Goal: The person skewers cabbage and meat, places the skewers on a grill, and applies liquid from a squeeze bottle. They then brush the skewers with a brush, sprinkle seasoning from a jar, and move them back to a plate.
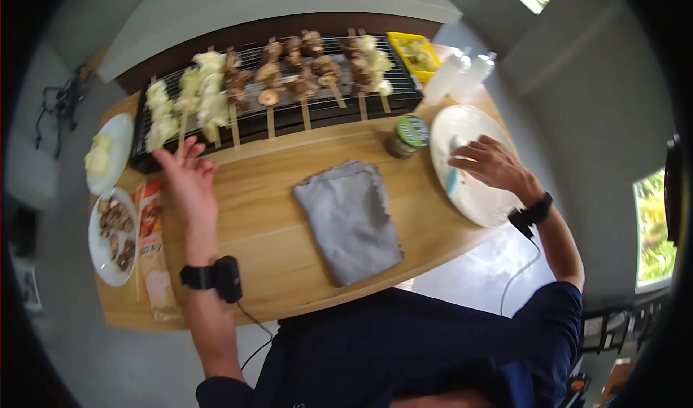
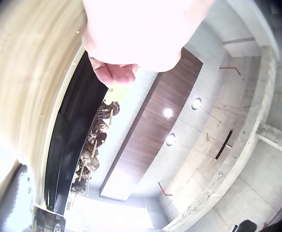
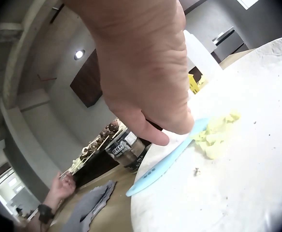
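My left hand (image 1: 195, 184) is at the front left edge of the grill, its thumb and curled fingers pinching the wooden stick of a pale cabbage skewer (image 1: 189, 90). In the left wrist view the curled fingers (image 2: 114, 74) hide most of that skewer. Over the large white plate (image 3: 257, 159) at the right, my right hand (image 1: 498, 164) reaches down with bent fingers. Its fingertips pinch a long light-blue utensil (image 3: 160, 166), whose handle end extends over the plate's rim. A few pale cabbage pieces (image 3: 217, 137) lie beside the utensil on the plate.
The black grill (image 1: 332, 119) bears several meat, mushroom and cabbage skewers. A lidded jar (image 1: 410, 135), squeeze bottles (image 1: 473, 76) and a yellow tray (image 1: 404, 44) stand around the plate. A grey cloth (image 1: 350, 220) lies mid-table; mushroom plate (image 1: 101, 264) and skewer packet (image 1: 151, 246) at left.
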`<state>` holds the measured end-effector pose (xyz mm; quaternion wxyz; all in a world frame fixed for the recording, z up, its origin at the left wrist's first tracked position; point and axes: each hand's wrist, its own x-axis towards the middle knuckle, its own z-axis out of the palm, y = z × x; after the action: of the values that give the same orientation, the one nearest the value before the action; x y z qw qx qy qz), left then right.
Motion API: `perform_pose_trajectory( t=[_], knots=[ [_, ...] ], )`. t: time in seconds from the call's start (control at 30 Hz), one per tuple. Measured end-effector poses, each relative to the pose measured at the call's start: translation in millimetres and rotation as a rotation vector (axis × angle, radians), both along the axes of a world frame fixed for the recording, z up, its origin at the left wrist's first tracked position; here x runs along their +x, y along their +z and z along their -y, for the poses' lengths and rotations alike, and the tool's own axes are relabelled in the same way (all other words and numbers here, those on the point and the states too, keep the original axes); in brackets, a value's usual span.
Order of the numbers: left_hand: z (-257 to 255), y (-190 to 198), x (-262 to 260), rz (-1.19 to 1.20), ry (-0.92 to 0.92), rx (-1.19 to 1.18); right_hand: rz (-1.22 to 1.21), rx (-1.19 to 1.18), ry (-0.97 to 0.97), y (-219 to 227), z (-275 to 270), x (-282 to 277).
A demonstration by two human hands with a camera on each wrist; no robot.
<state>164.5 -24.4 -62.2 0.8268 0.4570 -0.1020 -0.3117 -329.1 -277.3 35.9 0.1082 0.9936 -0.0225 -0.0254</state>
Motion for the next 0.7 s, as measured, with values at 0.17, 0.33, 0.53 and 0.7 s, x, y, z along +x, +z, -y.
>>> perform_pose_trajectory(
  t=[0.17,0.33,0.53,0.7],
  knots=[
    [-1.0,8.7,-0.1,-0.025,0.131,0.039,0.043,0.061,-0.016,-12.2,-9.1,8.5],
    [-9.4,10.4,12.1,-0.016,0.235,0.048,0.074,0.123,-0.044,-6.0,-8.4,13.1],
    [-12.4,9.7,17.7,0.107,0.279,0.103,0.622,0.405,-0.222,40.0,-15.0,38.5],
    [-15.0,20.6,16.5,0.221,0.176,0.165,0.873,0.783,-0.043,98.8,-23.0,135.6]
  ],
)
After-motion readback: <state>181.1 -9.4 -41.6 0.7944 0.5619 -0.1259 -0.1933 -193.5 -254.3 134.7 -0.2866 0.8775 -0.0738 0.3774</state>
